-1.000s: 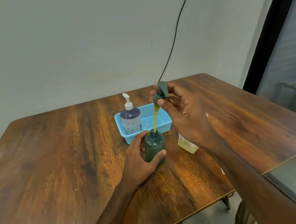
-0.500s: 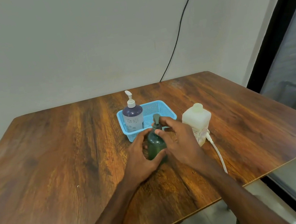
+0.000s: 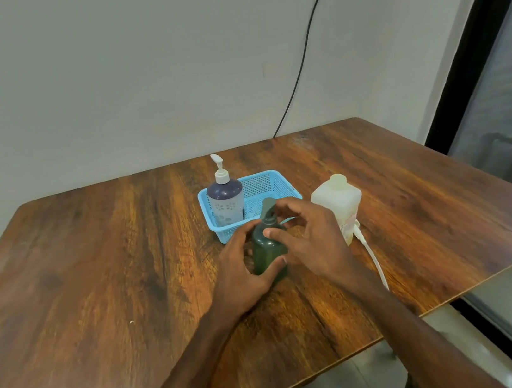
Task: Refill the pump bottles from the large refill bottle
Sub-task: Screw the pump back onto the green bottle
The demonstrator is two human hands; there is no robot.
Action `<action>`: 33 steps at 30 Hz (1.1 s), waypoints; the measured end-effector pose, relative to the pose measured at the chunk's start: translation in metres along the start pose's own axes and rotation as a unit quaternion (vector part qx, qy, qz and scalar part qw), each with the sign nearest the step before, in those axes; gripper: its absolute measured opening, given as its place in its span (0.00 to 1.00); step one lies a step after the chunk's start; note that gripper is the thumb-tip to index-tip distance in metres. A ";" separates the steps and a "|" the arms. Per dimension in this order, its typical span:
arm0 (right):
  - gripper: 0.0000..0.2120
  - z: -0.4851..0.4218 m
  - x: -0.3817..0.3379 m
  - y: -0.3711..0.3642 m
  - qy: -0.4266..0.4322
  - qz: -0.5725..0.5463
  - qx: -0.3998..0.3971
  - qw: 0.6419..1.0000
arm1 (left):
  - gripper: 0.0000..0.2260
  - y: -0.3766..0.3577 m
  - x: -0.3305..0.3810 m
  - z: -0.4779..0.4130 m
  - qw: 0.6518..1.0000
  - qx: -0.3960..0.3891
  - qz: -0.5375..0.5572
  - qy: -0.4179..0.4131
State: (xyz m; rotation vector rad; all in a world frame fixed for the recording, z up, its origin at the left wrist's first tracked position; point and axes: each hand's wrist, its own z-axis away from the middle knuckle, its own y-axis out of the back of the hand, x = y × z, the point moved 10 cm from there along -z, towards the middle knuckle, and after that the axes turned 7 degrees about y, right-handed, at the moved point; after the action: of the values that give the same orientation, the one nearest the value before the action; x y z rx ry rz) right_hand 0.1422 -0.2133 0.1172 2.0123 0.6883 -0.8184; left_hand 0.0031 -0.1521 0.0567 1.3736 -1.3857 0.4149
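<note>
1. Both hands were on the green pump bottle [image 3: 268, 253], which stood upright on the wooden surface [image 3: 95, 284], just in front of the blue basket [image 3: 260, 186].
2. The left hand [image 3: 243, 275] gripped the body of this bottle, with the thumb across its lower front.
3. The right hand [image 3: 313, 241] held the pump head [image 3: 268, 207] at the bottle's neck, between the thumb and the curled fingers.
4. A purple pump bottle [image 3: 225, 198] stood in the left part of the basket.
5. The large refill bottle [image 3: 337, 201] stood upright beside the basket, at its right, just behind the right hand.
6. A white pump tube [image 3: 371, 254] lay on the surface by the foot of the refill bottle.
</note>
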 end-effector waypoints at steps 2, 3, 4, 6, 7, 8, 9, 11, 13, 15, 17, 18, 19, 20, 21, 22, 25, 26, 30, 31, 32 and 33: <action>0.22 0.000 -0.003 0.002 0.016 0.014 0.007 1.000 | 0.35 -0.002 -0.001 0.000 1.000 -0.002 0.002 0.002; 0.23 0.000 -0.003 0.002 0.017 0.014 0.011 1.000 | 0.35 -0.003 -0.001 0.000 1.000 -0.004 0.002 0.004; 0.23 -0.001 -0.001 0.003 0.014 0.008 0.014 1.000 | 0.35 -0.003 0.000 0.000 1.000 -0.005 0.002 0.002; 0.23 -0.001 0.003 0.002 0.006 -0.006 0.012 1.000 | 0.34 -0.003 0.002 0.000 1.000 -0.010 -0.003 0.005; 0.24 0.000 0.006 0.000 0.003 -0.012 0.005 1.000 | 0.34 -0.003 0.002 0.000 1.000 -0.015 -0.005 0.008; 0.26 0.001 0.009 -0.004 -0.001 -0.017 -0.006 1.000 | 0.34 -0.003 0.001 -0.001 1.000 -0.025 -0.006 0.008; 0.27 0.004 0.012 -0.007 -0.007 -0.025 -0.017 1.000 | 0.34 -0.004 0.002 -0.001 0.999 -0.034 -0.001 0.005; 0.29 0.012 0.020 -0.014 -0.025 -0.052 -0.036 0.998 | 0.33 -0.003 0.004 0.002 0.999 -0.046 0.030 0.004; 0.28 0.022 0.028 -0.022 -0.044 -0.098 -0.046 0.993 | 0.29 0.002 0.007 0.004 0.996 -0.040 0.081 -0.001; 0.27 0.033 0.034 -0.031 -0.048 -0.142 -0.056 0.987 | 0.27 0.007 0.007 0.006 0.992 -0.024 0.123 0.001; 0.30 0.039 0.039 -0.037 -0.039 -0.155 -0.056 0.986 | 0.24 0.008 0.006 0.005 0.988 -0.007 0.152 0.012; 0.33 0.040 0.041 -0.039 -0.034 -0.147 -0.053 0.987 | 0.22 0.008 0.006 0.004 0.987 0.000 0.160 0.017; 0.35 0.040 0.041 -0.040 -0.030 -0.135 -0.050 0.989 | 0.20 0.008 0.006 0.004 0.986 0.005 0.165 0.021; 0.36 0.040 0.042 -0.041 -0.029 -0.124 -0.048 0.991 | 0.18 0.008 0.007 0.003 0.986 0.011 0.165 0.026; 0.36 0.039 0.043 -0.041 -0.030 -0.118 -0.046 0.991 | 0.17 0.007 0.007 0.002 0.986 0.018 0.162 0.030; 0.36 0.038 0.045 -0.041 -0.028 -0.113 -0.042 0.992 | 0.18 0.007 0.007 0.001 0.987 0.026 0.157 0.036; 0.34 0.038 0.047 -0.040 -0.007 -0.093 -0.031 0.995 | 0.19 0.006 0.011 -0.005 0.989 0.046 0.135 0.033; 0.34 0.037 0.048 -0.040 -0.001 -0.088 -0.029 0.996 | 0.18 0.006 0.014 -0.007 0.990 0.051 0.128 0.026; 0.35 0.037 0.056 -0.038 -0.003 -0.068 -0.017 0.998 | 0.14 0.006 0.027 -0.015 0.993 0.065 0.094 0.009; 0.36 0.037 0.058 -0.038 -0.004 -0.063 -0.014 0.998 | 0.14 0.005 0.029 -0.017 0.994 0.065 0.082 0.009; 0.37 0.037 0.060 -0.037 -0.004 -0.059 -0.010 0.998 | 0.15 0.005 0.031 -0.020 0.995 0.063 0.074 0.010; 0.37 0.037 0.062 -0.037 -0.005 -0.055 -0.007 0.998 | 0.15 0.004 0.031 -0.023 0.996 0.058 0.073 0.015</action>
State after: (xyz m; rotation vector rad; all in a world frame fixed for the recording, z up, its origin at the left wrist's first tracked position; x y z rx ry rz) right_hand 0.1445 -0.2162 0.0363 1.9689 0.8034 -0.8857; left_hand 0.0172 -0.1472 0.0922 1.3589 -1.4619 0.6184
